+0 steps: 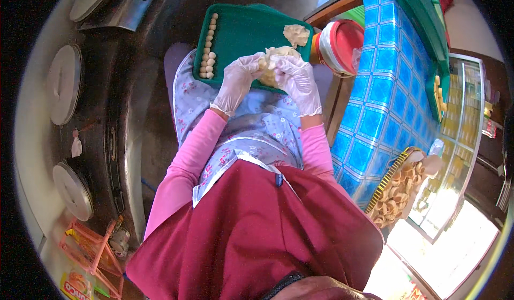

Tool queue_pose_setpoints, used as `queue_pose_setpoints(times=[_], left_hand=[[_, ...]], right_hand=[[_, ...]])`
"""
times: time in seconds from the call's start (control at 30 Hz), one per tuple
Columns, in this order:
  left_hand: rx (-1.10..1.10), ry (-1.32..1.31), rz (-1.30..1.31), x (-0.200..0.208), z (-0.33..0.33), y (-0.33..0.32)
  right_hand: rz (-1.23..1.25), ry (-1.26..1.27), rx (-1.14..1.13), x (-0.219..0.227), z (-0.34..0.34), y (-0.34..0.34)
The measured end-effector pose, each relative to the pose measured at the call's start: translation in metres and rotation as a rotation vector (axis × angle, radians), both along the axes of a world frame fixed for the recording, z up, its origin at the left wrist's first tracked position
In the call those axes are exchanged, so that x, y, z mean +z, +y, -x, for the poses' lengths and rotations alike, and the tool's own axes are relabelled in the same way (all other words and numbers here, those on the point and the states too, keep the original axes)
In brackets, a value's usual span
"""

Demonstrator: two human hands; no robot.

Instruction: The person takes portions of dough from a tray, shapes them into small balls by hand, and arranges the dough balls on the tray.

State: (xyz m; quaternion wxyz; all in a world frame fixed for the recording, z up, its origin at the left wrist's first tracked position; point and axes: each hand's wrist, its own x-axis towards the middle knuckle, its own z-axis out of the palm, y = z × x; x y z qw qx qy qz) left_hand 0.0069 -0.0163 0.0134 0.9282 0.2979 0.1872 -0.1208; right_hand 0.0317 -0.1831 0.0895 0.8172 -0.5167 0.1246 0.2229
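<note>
Both my hands wear thin whitish gloves and meet over the near edge of a green tray (251, 29) on my lap. Between them is a pale, uneven lump of dough (269, 77). My left hand (239, 80) pinches the lump's left side with bent fingers. On its other side my right hand (297, 81) closes around the dough, hiding part of it. Small round dough balls (209, 48) form a line along the tray's left side, doubled at the near end. A separate ragged piece of dough (296, 35) lies at the tray's far right.
Right of the tray stands a bucket with a red lid (348, 40). Beyond it is a table under a blue checked cloth (369, 120), with a basket of pale curled pieces (399, 187) at its near end. White round lids (65, 84) line the left side.
</note>
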Motion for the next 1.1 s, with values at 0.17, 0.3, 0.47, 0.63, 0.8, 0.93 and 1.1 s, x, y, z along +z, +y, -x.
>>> queue_pose_setpoints(times=[0.17,0.3,0.47,0.63,0.8,0.93,1.1], left_hand=[[-0.031,-0.120,-0.071,0.017,-0.001,-0.002],[-0.039,-0.137,-0.251,0.019,0.003,-0.002],[0.024,-0.178,-0.298,0.035,0.003,-0.001],[0.051,-0.064,-0.384,0.028,0.002,0.006],[-0.044,-0.128,-0.385,0.010,0.000,0.015],[-0.016,0.012,-0.118,-0.003,-0.005,0.016],[-0.004,0.025,-0.371,0.020,0.000,0.009]], right_hand=[[0.187,-0.196,-0.024,-0.027,-0.002,0.007],[0.473,-0.295,-0.023,-0.040,-0.007,0.012],[0.309,-0.320,0.101,-0.033,-0.010,0.018],[0.500,-0.414,0.024,-0.036,-0.002,0.029],[0.374,-0.382,0.023,-0.044,0.004,0.026],[0.419,-0.373,0.024,-0.050,0.003,0.026],[0.393,-0.222,0.066,-0.049,0.007,0.022]])
